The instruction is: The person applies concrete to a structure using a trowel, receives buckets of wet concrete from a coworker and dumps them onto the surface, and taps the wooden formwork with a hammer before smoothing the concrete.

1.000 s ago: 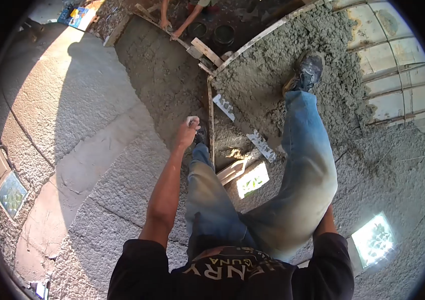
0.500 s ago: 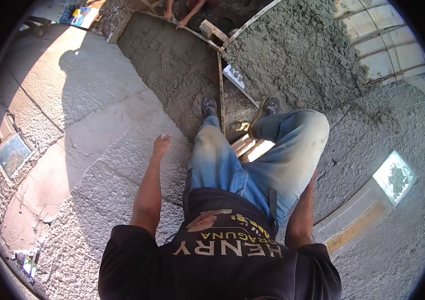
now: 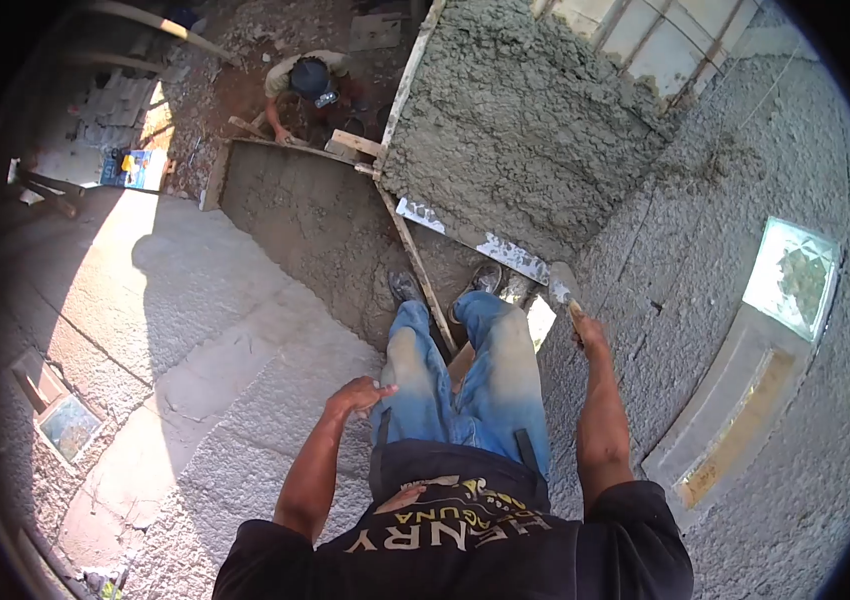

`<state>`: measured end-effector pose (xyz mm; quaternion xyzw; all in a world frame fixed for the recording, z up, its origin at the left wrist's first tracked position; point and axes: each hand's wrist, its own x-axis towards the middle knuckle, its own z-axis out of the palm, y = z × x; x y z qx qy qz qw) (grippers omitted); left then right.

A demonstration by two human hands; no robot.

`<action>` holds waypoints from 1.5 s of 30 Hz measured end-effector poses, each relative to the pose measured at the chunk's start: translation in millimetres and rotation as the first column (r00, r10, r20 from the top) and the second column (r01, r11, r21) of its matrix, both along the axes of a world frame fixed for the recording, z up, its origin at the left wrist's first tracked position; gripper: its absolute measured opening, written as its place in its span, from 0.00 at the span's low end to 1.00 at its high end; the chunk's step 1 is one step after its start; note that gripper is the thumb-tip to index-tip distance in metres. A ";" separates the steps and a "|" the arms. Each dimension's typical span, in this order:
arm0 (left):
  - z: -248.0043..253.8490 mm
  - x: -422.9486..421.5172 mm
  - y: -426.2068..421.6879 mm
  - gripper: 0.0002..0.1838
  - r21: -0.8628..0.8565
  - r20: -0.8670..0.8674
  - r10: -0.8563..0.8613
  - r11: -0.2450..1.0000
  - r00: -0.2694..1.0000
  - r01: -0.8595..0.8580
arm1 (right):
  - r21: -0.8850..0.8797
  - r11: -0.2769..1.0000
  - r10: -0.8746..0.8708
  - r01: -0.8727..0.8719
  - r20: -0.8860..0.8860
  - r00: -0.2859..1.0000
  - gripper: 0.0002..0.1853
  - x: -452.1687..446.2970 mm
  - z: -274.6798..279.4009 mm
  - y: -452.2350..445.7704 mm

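Observation:
My right hand (image 3: 591,332) is closed round the handle of a trowel (image 3: 561,284), out beside my right knee. Its blade points away from me and is by the right end of a pale, mortar-smeared straight board (image 3: 470,241). That board lies along the near edge of the rough wet concrete (image 3: 515,120). Over my left thigh, my left hand (image 3: 359,396) is empty, with its fingers loosely stretched out. Between my shoes a thin wooden form strip (image 3: 411,245) runs forward from my feet.
A co-worker (image 3: 311,85) crouches beyond the far form edge, one hand on it. Wet concrete (image 3: 295,215) fills the left bay. Pale panels with bars (image 3: 635,35) lie at the upper right. Glass blocks (image 3: 793,275) are set in the rough wall, and a printed bag (image 3: 135,168) lies upper left.
My right hand has come from behind my right leg into view with the trowel. My left hand has moved right over my thigh. My raised right knee has lowered, and the view has tilted up.

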<state>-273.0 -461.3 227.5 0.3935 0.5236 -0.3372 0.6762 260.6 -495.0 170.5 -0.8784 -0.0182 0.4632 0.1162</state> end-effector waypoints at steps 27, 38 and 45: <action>199.9 20.2 173.4 0.20 0.878 0.116 0.753 0.227 0.647 -0.421 | 0.106 0.610 0.701 -0.785 0.389 0.597 0.28 30.2 -25.9 161.0; -25.5 -24.9 466.2 0.18 0.807 0.117 0.553 0.431 0.825 -0.403 | 0.404 0.367 0.494 -0.838 0.679 0.544 0.27 -81.5 44.4 505.2; -194.9 -53.5 577.0 0.21 0.814 -0.073 0.605 0.495 0.793 -0.303 | -0.040 -0.200 0.156 -0.979 0.985 -0.072 0.25 -143.5 56.6 788.0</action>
